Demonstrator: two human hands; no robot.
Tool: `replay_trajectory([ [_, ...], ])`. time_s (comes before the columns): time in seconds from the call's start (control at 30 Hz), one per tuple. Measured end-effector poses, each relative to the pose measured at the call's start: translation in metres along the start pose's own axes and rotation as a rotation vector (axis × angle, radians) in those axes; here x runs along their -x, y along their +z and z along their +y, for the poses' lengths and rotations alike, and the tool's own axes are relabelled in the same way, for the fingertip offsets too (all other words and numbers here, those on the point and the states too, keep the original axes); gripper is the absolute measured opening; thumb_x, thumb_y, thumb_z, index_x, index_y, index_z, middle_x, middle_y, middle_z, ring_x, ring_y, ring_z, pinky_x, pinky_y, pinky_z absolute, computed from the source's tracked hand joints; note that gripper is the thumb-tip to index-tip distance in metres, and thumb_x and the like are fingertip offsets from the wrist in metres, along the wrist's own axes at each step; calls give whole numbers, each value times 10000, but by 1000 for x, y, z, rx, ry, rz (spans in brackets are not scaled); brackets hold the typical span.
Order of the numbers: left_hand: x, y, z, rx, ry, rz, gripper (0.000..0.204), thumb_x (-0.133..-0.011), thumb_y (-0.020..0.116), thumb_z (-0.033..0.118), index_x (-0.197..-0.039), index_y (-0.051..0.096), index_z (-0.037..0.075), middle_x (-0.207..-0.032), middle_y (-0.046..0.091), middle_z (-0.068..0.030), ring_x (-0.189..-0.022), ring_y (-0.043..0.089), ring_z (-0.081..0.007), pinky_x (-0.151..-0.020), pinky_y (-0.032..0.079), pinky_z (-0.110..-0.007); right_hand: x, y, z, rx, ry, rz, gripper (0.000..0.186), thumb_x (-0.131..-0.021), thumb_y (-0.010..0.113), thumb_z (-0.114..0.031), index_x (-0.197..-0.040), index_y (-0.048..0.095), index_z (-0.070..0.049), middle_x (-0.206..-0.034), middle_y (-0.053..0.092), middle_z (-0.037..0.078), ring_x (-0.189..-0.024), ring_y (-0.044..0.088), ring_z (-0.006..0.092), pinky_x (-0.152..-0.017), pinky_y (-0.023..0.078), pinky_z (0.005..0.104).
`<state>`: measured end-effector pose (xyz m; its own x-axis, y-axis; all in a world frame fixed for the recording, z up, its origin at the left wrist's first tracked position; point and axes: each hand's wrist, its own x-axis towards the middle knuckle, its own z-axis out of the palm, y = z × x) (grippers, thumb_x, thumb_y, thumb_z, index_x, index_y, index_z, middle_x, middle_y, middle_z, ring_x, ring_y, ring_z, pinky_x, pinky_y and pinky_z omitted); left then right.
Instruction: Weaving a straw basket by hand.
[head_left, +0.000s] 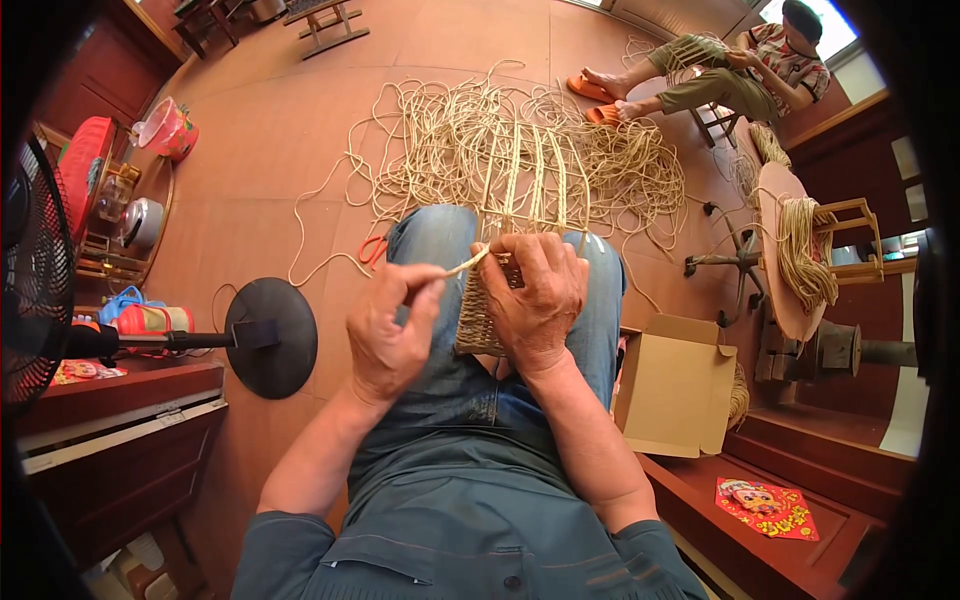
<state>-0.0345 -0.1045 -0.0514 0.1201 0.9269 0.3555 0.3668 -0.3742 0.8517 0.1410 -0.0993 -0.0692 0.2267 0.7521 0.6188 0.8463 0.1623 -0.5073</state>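
Between my knees sits a woven tan cord piece (pixel 472 325), with a frame of long cord-covered strands (pixel 540 170) reaching forward from it. My right hand (pixel 535 300) is closed on the top of the woven piece, thumb and fingers pressing where a pale cord (pixel 462 266) leaves it. My left hand (pixel 393 335), left of the weave, pinches that cord between thumb and index finger, holding it taut toward the left. Much of the weave is hidden under my right hand.
A big tangle of rope (pixel 430 130) lies ahead, red scissors (pixel 374 250) beside my left knee. A black fan (pixel 270 340) stands left. Right are a cardboard box (pixel 670 395) and a round seat with rope coils (pixel 805 250). Another person (pixel 775 65) sits back right, handling cords.
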Motion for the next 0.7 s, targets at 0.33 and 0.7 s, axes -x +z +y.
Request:
replay_trajectory([
  [0.33,-4,20,-31,400,-316,-123,265,-1056,625,92,-1280,718,-14,-1141,772,-89,-1045,718,-154,-917,564,-300,4,0,0,-33,22,0,167,-843,892,-231,-899,738,-203,-849,633,-36,-802,615,198,-745,406,385],
  [0.7,-48,33,-44,650,-376,-301,407,-1072,528,96,-1463,607,15,-1276,734,-99,-1182,679,-155,-1004,522,-306,6,-4,0,78,-68,-41,125,-884,856,-251,-993,806,-217,-864,625,-43,-807,593,189,-748,400,383],
])
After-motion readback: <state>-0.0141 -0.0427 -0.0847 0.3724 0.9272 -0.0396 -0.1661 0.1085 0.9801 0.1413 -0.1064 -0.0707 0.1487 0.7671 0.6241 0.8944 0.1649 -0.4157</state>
